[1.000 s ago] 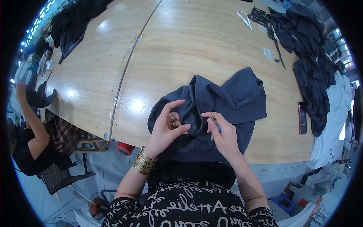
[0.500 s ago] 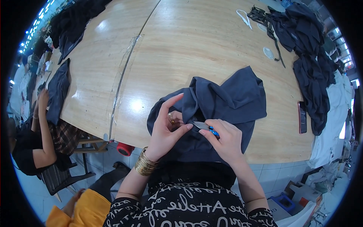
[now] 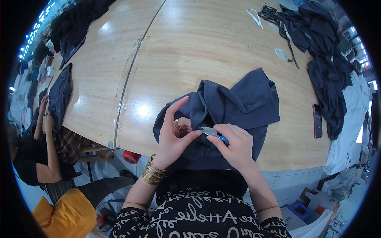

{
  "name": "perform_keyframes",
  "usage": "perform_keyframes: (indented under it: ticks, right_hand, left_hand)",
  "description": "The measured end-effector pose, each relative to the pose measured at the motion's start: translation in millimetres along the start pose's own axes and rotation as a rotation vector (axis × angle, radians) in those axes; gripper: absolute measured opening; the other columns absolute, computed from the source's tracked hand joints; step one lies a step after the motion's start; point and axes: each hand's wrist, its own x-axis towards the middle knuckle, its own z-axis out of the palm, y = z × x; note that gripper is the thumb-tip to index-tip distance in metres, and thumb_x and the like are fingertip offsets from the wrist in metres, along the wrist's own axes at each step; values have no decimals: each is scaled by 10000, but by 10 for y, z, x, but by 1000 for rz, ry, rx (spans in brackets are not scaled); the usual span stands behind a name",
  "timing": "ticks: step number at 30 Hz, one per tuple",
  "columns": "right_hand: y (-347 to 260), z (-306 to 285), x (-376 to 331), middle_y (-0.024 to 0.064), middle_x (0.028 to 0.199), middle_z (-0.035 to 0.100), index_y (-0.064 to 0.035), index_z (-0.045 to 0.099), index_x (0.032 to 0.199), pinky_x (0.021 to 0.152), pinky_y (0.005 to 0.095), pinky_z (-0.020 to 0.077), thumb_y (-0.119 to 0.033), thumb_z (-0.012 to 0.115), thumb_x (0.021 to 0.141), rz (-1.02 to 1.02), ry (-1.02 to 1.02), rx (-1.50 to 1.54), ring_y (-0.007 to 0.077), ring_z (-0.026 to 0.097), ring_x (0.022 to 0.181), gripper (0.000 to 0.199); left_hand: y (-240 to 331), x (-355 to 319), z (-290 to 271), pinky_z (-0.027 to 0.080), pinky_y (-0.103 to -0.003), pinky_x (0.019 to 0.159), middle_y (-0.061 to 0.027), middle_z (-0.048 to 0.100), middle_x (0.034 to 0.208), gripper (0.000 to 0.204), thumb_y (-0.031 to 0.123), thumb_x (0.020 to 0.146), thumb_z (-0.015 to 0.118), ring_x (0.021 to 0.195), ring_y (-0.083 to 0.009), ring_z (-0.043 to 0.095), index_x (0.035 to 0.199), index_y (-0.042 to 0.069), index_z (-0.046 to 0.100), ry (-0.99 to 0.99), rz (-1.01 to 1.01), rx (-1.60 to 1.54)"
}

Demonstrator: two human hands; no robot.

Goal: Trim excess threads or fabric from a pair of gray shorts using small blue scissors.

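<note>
Wooden bench (image 3: 206, 51) fills the upper and middle frame, its near edge curving across lower centre. Heap of dark garments (image 3: 325, 59) runs down the right side of the bench; a dark phone (image 3: 317, 121) lies flat just left of the heap's lower end. Second dark pile (image 3: 75, 27) at upper left.

Dark blue-grey garment (image 3: 242, 105) lies bunched at the bench's near edge, centre frame, part of it hanging over the edge toward the person.

Another person (image 3: 35, 154) sits at far left, holding up a dark cloth (image 3: 59, 95).

Left hand (image 3: 174, 137): partly open, index finger raised, thumb and remaining fingers pinching a fold of the garment; ring on one finger, gold bangles (image 3: 151, 171) at the wrist.

Right hand (image 3: 234, 146): curled closed around a small tool with a blue handle (image 3: 216, 134), metal tip pointing left and meeting the fabric at the left thumb.
</note>
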Motion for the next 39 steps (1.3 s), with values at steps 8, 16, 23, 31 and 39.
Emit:
perform_keyframes:
  ticks: [8, 16, 23, 31, 39]
  right_hand:
    - [-11, 33, -13, 46, 681, 590, -67, 614, 835, 513, 290, 433, -255, 695, 775, 74, 11, 83, 209, 579, 568, 214]
    - [-32, 41, -27, 46, 664, 594, -74, 613, 823, 494, 284, 437, -249, 688, 787, 141, 13, 148, 215, 591, 549, 194]
    - [-18, 48, -19, 44, 650, 594, -78, 614, 811, 468, 282, 427, -242, 692, 782, 122, 37, 169, 210, 587, 526, 184]
    - [8, 36, -27, 60, 666, 583, -42, 610, 847, 510, 254, 410, -179, 687, 788, 174, -38, 215, 187, 552, 540, 167]
    - [295, -136, 31, 1, 702, 528, -45, 586, 934, 600, 215, 412, -190, 718, 778, 476, 205, 402, 75, 459, 615, 251]
  left_hand:
    - [-10, 11, 41, 461, -189, 717, 14, 520, 808, 792, -93, 744, 671, 740, -37, 519, 1394, 87, 255, 32, 16, -20]
    - [30, 4, 87, 471, -198, 724, -9, 576, 820, 786, -103, 760, 652, 768, -52, 564, 1397, 74, 226, 45, 10, -57]
    - [-15, -3, 101, 479, -205, 728, -23, 595, 835, 781, -124, 759, 638, 784, -69, 585, 1392, 72, 225, 58, 20, -117]
    - [0, -14, 100, 490, -208, 736, -40, 609, 860, 766, -130, 759, 633, 822, -84, 604, 1381, 71, 235, 57, -22, -189]
    - [188, 36, -163, 449, -204, 640, -37, 529, 802, 533, 30, 768, 690, 650, -92, 507, 1250, 82, 469, -68, -274, 423]
